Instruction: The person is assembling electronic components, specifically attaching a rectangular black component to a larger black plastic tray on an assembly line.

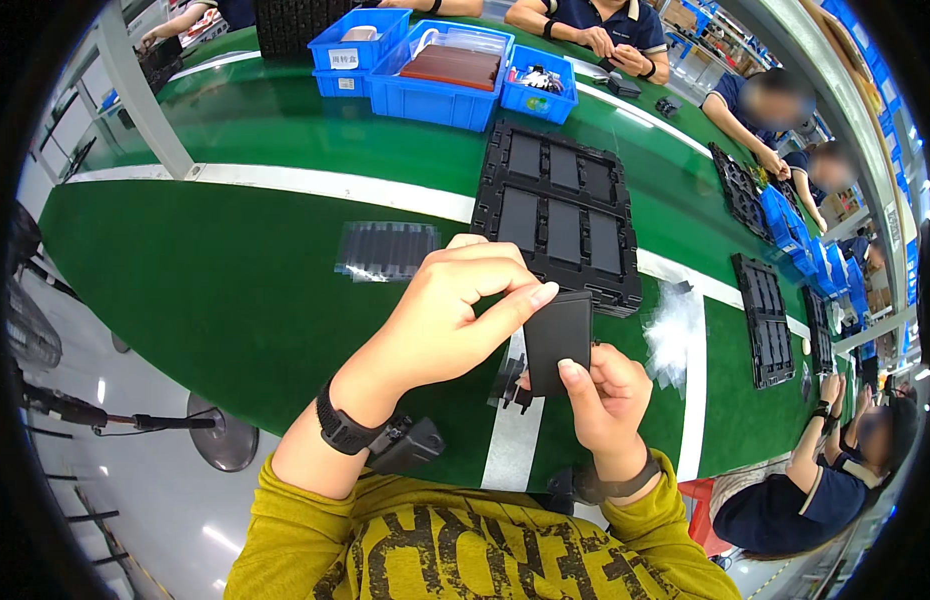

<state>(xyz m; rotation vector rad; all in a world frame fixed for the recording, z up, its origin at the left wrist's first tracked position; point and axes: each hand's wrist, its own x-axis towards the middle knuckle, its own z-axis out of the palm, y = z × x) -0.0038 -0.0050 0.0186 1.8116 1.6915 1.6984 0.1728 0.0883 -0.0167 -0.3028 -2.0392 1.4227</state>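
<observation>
A flat black rectangular block [559, 340] is held up over the green table in front of me. My right hand [610, 395] grips its lower right side, thumb across the front face. At the block's top left corner, the thumb and fingers of my left hand [465, 310] are pinched together; any thin thing between them is too small to see. Small dark parts [512, 385] lie on the table behind the block's lower left edge. Just beyond my hands stands a black tray [533, 190] with several dark rectangular pieces in its slots.
Clear strips with dark bands [388, 250] lie left of the tray, clear plastic bags [673, 335] to its right. Blue bins [435, 103] stand at the back. More black trays [761, 310] lie at the right. Other people work around the table. A metal post [145, 90] rises at the left.
</observation>
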